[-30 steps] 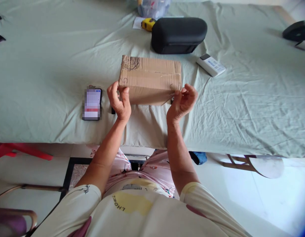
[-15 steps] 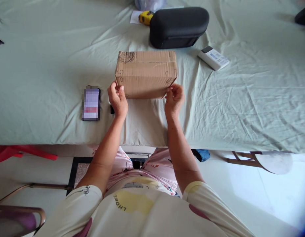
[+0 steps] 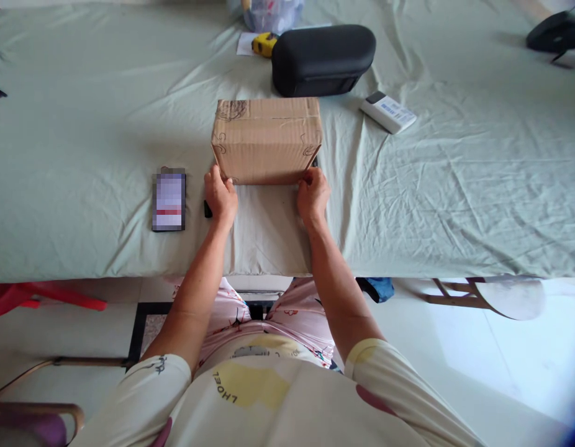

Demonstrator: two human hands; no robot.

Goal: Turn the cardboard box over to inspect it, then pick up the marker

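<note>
A brown cardboard box [image 3: 267, 146] with dark scribbles on its corners stands on the cloth-covered table in front of me. My left hand [image 3: 221, 197] is closed at its lower left near corner, thumb against the near side. At the lower right near corner, my right hand [image 3: 313, 194] pinches the box's edge. Partly covered by my left hand is a small black object [image 3: 207, 209] whose kind I cannot tell. Something dark also peeks out beside the box above my right fingers. Left of my left hand lies a phone [image 3: 169, 200] with a blurred screen.
Behind the box sit a black hard case [image 3: 323, 60], a yellow tape measure [image 3: 264, 45] and a clear plastic container [image 3: 273, 13]. A white and grey power-bank-like block [image 3: 389, 112] lies to the right. The green tablecloth [image 3: 455, 186] is wrinkled; a stool [image 3: 506, 298] stands below.
The view has shifted slightly. Both hands have slid lower along the box's near corners, and the right hand's fingers are more tucked in. The box appears lower, resting on the table.
</note>
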